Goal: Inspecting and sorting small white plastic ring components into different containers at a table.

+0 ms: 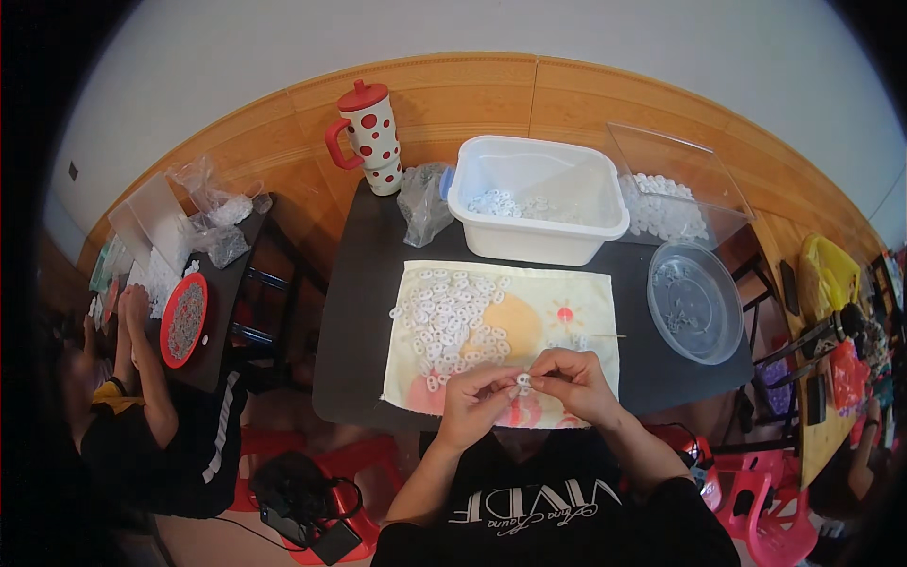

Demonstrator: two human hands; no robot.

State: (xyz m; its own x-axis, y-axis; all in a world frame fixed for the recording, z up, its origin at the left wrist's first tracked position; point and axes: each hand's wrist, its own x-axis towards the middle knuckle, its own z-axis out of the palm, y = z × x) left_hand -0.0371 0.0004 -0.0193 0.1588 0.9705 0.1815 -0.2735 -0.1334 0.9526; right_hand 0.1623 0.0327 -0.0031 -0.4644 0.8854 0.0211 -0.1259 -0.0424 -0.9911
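Over the near edge of a pale yellow printed towel (557, 283), my left hand (470, 402) and my right hand (578, 386) meet fingertip to fingertip. Both pinch one small white plastic piece with holes (523, 380). A heap of similar white two-holed pieces (444, 317) covers the towel's left half. To the right of the heap, a few small bits (581, 341) lie beside a thin stick (609, 335). Whether a tiny part is also held between my right fingers is too small to tell.
On the dark table (354, 321) stand a white tub (539, 248) with white pieces, a clear round container (726, 326) of small grey parts, a clear box (727, 203) of white pieces, a plastic bag (427, 213) and a dotted tumbler (371, 142). Left, another person (151, 406) works by a red tray (173, 352).
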